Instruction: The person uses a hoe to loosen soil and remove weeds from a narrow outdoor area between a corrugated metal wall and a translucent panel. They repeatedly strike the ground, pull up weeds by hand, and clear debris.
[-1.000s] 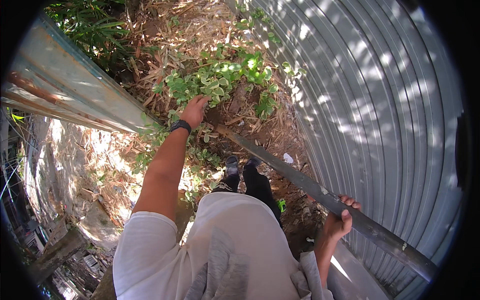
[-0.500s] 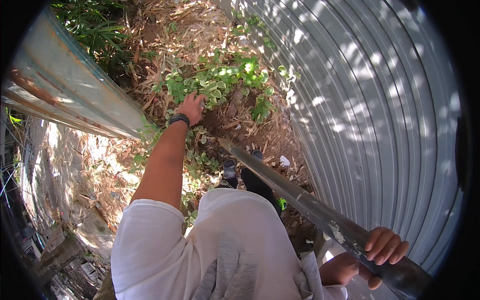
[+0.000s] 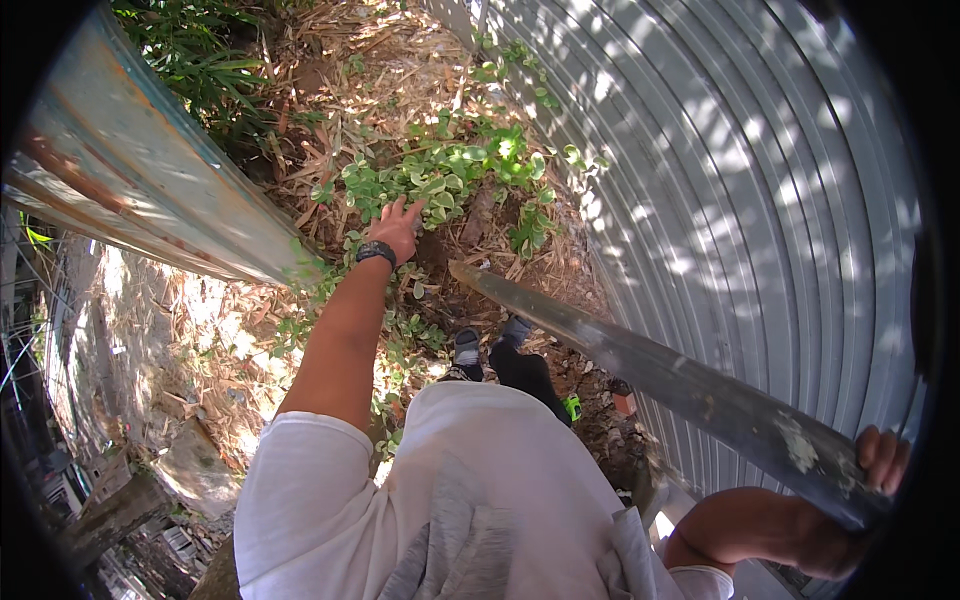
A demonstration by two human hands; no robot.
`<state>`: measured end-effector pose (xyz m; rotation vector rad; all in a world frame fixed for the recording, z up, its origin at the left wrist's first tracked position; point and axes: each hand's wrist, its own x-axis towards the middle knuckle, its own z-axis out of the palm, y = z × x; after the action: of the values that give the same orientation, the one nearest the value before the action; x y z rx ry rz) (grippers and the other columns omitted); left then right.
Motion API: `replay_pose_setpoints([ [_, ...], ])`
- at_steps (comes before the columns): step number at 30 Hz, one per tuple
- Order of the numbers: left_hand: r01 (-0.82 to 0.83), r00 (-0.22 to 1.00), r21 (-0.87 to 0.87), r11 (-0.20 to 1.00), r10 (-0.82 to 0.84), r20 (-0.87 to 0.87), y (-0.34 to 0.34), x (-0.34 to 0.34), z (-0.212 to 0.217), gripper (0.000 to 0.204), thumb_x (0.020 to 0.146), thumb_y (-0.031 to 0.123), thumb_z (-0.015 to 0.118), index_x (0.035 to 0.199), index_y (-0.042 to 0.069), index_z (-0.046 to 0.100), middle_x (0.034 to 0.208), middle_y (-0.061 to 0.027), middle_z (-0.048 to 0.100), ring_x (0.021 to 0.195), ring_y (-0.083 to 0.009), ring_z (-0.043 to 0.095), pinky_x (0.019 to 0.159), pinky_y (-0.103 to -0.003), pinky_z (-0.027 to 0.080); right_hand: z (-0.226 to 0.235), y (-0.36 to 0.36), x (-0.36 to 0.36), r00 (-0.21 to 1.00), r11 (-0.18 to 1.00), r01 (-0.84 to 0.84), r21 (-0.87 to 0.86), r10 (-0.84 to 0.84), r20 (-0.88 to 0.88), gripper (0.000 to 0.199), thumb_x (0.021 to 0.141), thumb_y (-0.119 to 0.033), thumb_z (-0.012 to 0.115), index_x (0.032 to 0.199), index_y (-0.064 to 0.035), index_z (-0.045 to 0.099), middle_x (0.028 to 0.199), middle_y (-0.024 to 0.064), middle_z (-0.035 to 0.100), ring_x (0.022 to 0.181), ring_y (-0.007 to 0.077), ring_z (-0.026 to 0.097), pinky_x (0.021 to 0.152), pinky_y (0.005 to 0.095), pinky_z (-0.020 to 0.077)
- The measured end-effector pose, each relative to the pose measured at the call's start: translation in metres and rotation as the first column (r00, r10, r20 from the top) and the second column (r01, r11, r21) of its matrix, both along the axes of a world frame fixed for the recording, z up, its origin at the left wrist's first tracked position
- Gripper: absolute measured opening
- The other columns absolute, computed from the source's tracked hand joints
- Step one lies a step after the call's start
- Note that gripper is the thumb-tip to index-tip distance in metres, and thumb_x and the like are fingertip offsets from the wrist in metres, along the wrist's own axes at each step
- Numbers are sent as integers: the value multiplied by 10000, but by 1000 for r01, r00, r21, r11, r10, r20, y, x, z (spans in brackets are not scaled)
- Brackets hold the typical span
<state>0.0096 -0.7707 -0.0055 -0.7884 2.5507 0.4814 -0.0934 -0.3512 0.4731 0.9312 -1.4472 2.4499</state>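
Note:
My left hand (image 3: 398,230), with a dark bracelet at the wrist, reaches forward with its fingers stretched and apart. Its fingertips are at the near edge of low plants with pale-edged green leaves (image 3: 440,185); whether they touch the leaves I cannot tell. At the lower right, my right hand (image 3: 875,480) is wrapped round the thick end of a long dark pole (image 3: 640,360) with scuffed, pale patches. The pole slants across to the far left, and its brownish narrow tip is over bare soil just right of my left hand. Part of the right hand is hidden behind the pole.
A grey corrugated metal wall (image 3: 740,200) curves along the right. On the left stands a rusty metal sheet (image 3: 150,170). Dry leaf litter (image 3: 390,60) covers the ground ahead, and my feet (image 3: 467,350) are on soil. A leafy bush (image 3: 200,60) grows at the far left.
My right hand has moved right and slightly up with the pole's thick end, and the pole's tip has shifted slightly right. My left hand has drawn back a little, its fingers more spread.

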Motion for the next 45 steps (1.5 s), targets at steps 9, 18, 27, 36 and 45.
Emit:
replay_pose_setpoints([
  [9, -4, 1000, -33, 999, 3, -21, -1, -3, -8, 811, 921, 119, 615, 1606, 299, 220, 1655, -171, 223, 1514, -406, 255, 1190, -607, 302, -301, 50, -24, 899, 945, 184, 272, -273, 343, 316, 881, -40, 682, 1145, -67, 510, 1005, 98, 603, 982, 274, 609, 1021, 546, 463],
  [18, 3, 994, -84, 996, -13, -108, -6, 1, -27, 784, 926, 212, 687, 1592, 289, 280, 1638, -180, 266, 1484, -420, 312, 1179, -589, 319, -432, 273, -91, 565, 906, 354, 234, -406, 719, 141, 945, -162, 644, 1006, -39, 613, 986, 121, 654, 1010, 290, 613, 1022, 492, 463],
  [27, 26, 990, -168, 985, -50, -136, -7, 5, -41, 743, 937, 229, 641, 1590, 284, 290, 1631, -205, 285, 1457, -437, 364, 1172, -584, 331, -428, 289, 2, 359, 811, 527, 255, -485, 797, 286, 962, -310, 645, 1002, -29, 603, 978, 118, 619, 1018, 290, 589, 1005, 466, 450],
  [36, -72, 993, -10, 997, 71, -91, 2, -3, -13, 789, 913, 83, 542, 1606, 309, 238, 1648, -192, 242, 1472, -421, 345, 1176, -564, 361, -290, 77, 61, 871, 954, 148, 260, -250, 423, 421, 773, -128, 761, 1115, -90, 519, 1015, 102, 550, 1024, 295, 570, 1100, 565, 382],
  [45, -63, 996, -15, 998, 62, -62, -5, -1, -26, 817, 920, 70, 563, 1615, 327, 217, 1657, -184, 237, 1474, -417, 358, 1169, -532, 394, -260, 44, 71, 966, 893, -166, 419, 62, 249, 556, 752, -234, 895, 1090, -106, 473, 996, 103, 586, 985, 287, 603, 972, 543, 447],
])
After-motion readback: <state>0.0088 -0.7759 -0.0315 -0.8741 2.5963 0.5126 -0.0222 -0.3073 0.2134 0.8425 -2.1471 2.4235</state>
